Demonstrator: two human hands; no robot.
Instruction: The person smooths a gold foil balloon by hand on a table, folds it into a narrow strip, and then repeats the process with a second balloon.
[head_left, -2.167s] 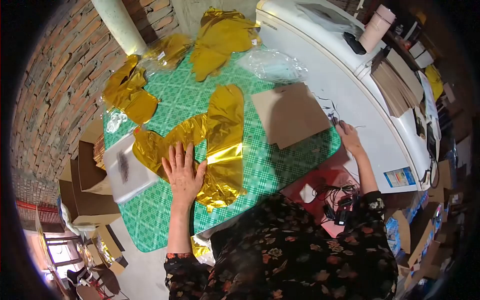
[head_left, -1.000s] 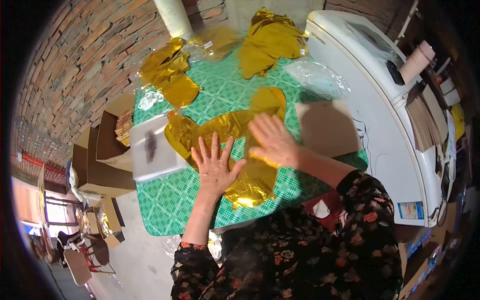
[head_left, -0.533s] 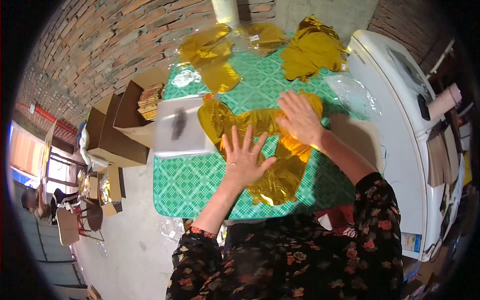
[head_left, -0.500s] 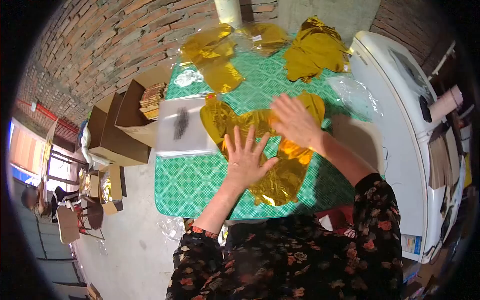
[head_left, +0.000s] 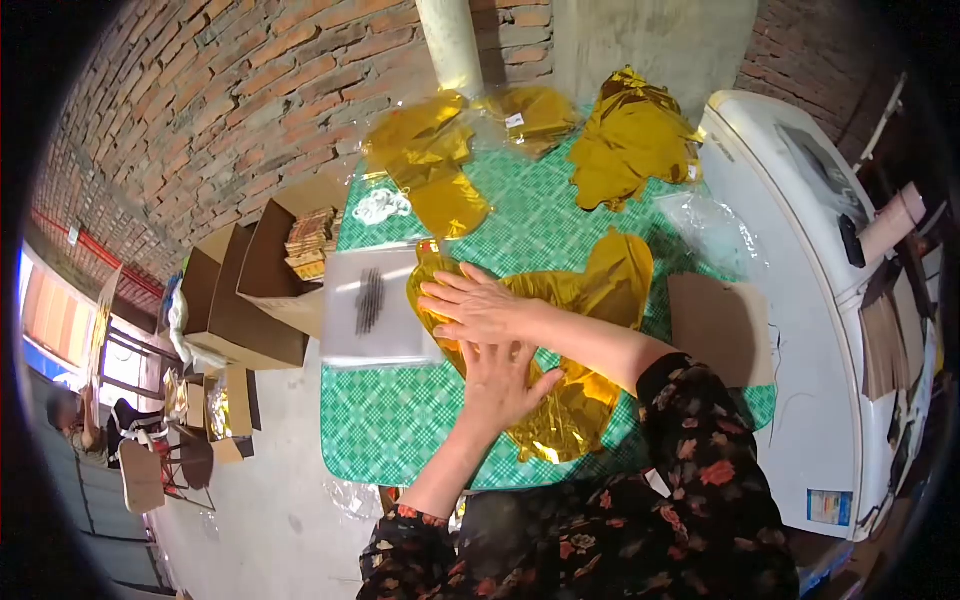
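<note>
A flat gold foil balloon [head_left: 575, 400] lies on the green checked tablecloth [head_left: 385, 425] in front of me. My left hand [head_left: 500, 385] rests flat on its middle with fingers spread. Across it reaches my right hand [head_left: 478, 305], palm down on the balloon's upper left part, fingers stretched out. The tips of my left fingers are hidden under my right hand. Left of the balloon lies a stack of clear plastic bags [head_left: 345, 320] with a dark printed patch.
More gold foil balloons [head_left: 630, 140] lie at the back of the table, near white string [head_left: 382, 206]. A clear bag [head_left: 710, 230] and cardboard sheet [head_left: 715, 325] lie right, beside a white appliance [head_left: 770, 250]. Cardboard boxes [head_left: 270, 335] stand left; a person [head_left: 85, 430] sits farther off.
My right hand has swept left, from the balloon's right side to its upper left, passing over my left fingers. My left hand stays on the middle. The view has tilted up slightly.
</note>
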